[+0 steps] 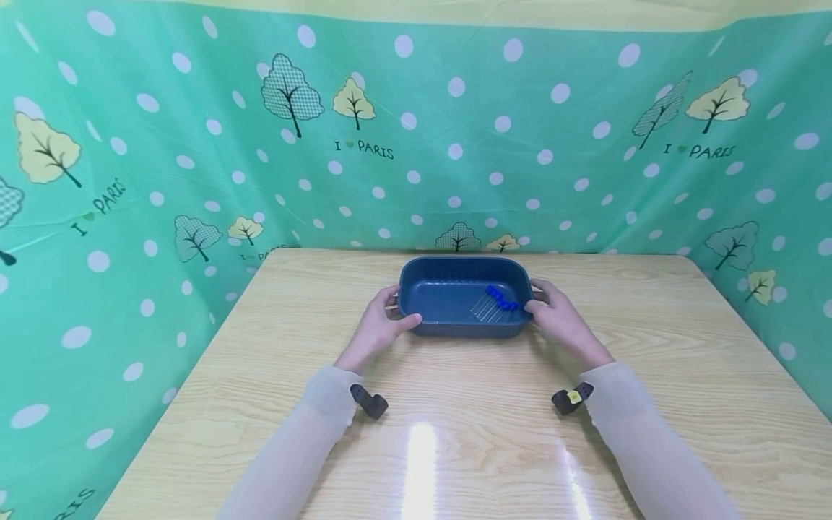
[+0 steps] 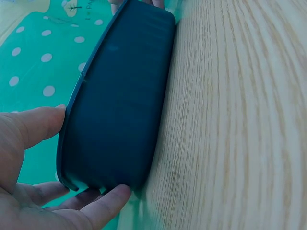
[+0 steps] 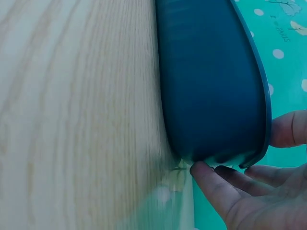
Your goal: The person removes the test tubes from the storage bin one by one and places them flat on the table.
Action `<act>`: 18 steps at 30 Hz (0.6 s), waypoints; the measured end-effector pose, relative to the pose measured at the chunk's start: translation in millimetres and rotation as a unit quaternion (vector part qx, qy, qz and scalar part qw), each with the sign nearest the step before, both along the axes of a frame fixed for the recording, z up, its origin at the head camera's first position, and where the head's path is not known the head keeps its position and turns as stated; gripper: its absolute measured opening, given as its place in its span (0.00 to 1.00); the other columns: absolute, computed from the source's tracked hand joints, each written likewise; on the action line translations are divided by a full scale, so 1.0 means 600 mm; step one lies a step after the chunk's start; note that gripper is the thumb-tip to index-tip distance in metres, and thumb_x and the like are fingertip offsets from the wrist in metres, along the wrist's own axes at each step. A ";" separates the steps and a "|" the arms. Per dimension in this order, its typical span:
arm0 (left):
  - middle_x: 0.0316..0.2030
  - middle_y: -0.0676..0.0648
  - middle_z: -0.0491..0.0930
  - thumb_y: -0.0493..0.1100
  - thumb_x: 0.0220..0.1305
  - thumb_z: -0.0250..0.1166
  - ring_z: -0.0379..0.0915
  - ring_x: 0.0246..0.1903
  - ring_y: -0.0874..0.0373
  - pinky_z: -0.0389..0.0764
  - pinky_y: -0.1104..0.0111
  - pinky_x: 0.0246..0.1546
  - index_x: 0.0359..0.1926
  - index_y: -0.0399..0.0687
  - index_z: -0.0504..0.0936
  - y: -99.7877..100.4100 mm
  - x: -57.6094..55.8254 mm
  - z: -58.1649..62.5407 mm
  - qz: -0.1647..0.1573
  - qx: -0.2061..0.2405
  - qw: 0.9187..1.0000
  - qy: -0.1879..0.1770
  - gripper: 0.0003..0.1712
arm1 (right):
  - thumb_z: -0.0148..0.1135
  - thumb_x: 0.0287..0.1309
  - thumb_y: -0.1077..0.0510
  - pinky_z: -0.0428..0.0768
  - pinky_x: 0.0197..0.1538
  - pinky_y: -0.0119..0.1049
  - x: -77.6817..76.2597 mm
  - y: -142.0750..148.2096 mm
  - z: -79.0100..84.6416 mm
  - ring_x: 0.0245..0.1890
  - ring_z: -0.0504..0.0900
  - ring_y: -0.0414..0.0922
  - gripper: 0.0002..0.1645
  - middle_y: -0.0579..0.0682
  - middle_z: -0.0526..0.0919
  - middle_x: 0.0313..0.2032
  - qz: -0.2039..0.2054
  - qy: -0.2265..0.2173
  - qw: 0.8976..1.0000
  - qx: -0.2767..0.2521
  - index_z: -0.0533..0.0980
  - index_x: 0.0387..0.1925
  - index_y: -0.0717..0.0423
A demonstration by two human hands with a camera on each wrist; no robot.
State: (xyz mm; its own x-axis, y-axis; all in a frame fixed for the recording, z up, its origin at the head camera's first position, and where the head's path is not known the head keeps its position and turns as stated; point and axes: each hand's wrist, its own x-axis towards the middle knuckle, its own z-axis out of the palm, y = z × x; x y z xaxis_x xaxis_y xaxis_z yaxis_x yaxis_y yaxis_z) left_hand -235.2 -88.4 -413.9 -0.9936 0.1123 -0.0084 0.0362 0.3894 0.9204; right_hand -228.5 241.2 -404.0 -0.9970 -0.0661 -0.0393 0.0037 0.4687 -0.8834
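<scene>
A dark blue plastic basin (image 1: 464,330) with rounded corners sits toward the far side of the table. In its right part lie several thin clear tubes with blue caps (image 1: 500,300). My left hand (image 1: 377,326) grips the basin's left end, thumb over the rim and fingers against the outer wall. At the opposite end my right hand (image 1: 560,318) holds it likewise, its thumb at the rim. Both wrist views show the basin's near wall (image 2: 120,96) low against the tabletop, with fingertips (image 3: 204,172) under the rim at the end.
The wood-grain table (image 1: 312,289) reaches back to a green dotted curtain (image 1: 455,173) hung behind it and along both sides. Small black devices (image 1: 370,401) are strapped at both wrists. Bright light reflections (image 1: 419,469) lie on the near tabletop.
</scene>
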 end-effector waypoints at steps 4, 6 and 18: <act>0.61 0.37 0.68 0.46 0.54 0.72 0.69 0.59 0.45 0.75 0.55 0.53 0.69 0.43 0.60 0.000 0.001 0.001 -0.001 0.000 1.000 0.002 0.45 | 0.43 0.64 0.62 0.72 0.58 0.51 -0.002 0.003 -0.002 0.62 0.67 0.60 0.36 0.69 0.62 0.64 0.002 -0.002 1.000 -0.017 0.50 0.72 0.62; 0.61 0.37 0.68 0.47 0.54 0.72 0.69 0.59 0.45 0.75 0.56 0.53 0.69 0.43 0.60 0.000 0.001 0.000 -0.001 -0.001 1.000 0.002 0.45 | 0.42 0.64 0.63 0.72 0.57 0.52 -0.002 0.004 -0.002 0.61 0.68 0.60 0.36 0.70 0.62 0.64 0.004 -0.004 1.000 -0.024 0.49 0.72 0.62; 0.60 0.37 0.69 0.45 0.54 0.72 0.69 0.58 0.45 0.75 0.56 0.52 0.69 0.44 0.61 0.002 0.002 0.000 0.003 0.004 1.000 0.000 0.45 | 0.38 0.64 0.65 0.69 0.59 0.55 0.009 -0.003 0.013 0.63 0.66 0.62 0.36 0.71 0.59 0.66 0.006 -0.022 0.997 -0.068 0.47 0.73 0.63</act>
